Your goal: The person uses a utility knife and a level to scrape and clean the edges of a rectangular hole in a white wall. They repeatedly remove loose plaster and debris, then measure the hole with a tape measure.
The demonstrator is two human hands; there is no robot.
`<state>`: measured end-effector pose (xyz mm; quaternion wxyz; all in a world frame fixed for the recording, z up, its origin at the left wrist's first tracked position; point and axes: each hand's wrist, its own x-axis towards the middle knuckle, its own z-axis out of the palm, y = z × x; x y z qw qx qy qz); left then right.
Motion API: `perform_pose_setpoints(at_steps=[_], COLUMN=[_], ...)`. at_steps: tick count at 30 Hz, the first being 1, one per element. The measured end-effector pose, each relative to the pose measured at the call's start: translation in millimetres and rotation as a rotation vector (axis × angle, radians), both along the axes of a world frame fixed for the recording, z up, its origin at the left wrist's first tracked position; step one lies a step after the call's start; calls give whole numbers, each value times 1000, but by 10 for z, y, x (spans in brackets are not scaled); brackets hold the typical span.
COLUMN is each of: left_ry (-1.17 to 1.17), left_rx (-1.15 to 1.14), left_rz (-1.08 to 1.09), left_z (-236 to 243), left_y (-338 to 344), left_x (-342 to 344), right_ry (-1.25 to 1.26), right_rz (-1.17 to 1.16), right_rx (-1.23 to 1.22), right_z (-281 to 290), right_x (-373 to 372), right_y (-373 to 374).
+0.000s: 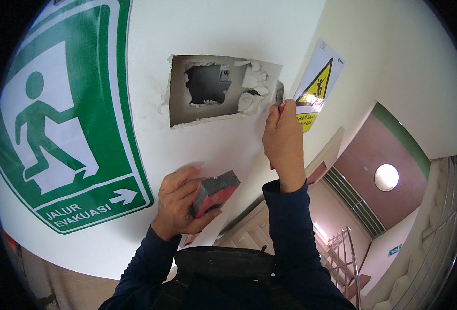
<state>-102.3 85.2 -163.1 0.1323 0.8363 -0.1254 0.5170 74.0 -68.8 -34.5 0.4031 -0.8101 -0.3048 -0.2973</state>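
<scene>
A rectangular opening [179, 111] is cut in the white wall [213, 150]. Its edges are ragged, and a smaller broken hole [207, 85] shows in the board behind. Lumps of white plaster [254, 77] cling to its right part. My right hand [284, 139] is closed around a red-handled tool with a short grey blade [279, 93], whose tip is up beside the opening's right edge; I cannot tell whether it touches the wall. Below the opening, my left hand [179, 199] grips a red and dark grey block [217, 191] that looks like a sanding block.
A large green and white sign [120, 170] covers the wall at left. Past the wall's corner hangs a yellow warning sign [314, 88]. A stairwell with a metal railing [351, 253] lies at lower right, with a round light [386, 177] beyond it.
</scene>
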Motion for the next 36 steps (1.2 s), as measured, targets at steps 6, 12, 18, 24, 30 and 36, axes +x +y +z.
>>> perform_pose_setpoints(at_steps=[6,12,18,24,30,36], left_ry=[48,23,63,93,93,91], left_rx=[-49,-16,-68,-52,-22,-31], left_rz=[14,51,84,76,84,99], left_z=[8,16,-20,9,-3,-24], left_y=[-24,-25,-28,-45,-36,-53], left_x=[-8,17,-8,-15,21,52], right_ry=[15,-25,-22,-26,-61,-12], right_rz=[40,94,74,99,46,39], right_rx=[-99,69,78,82,61,-11], right_z=[-365,-37,188,185,224,337], right_x=[-24,-48,121,124,128,36], right_y=[-192,-175,-65,-53,-40,-68])
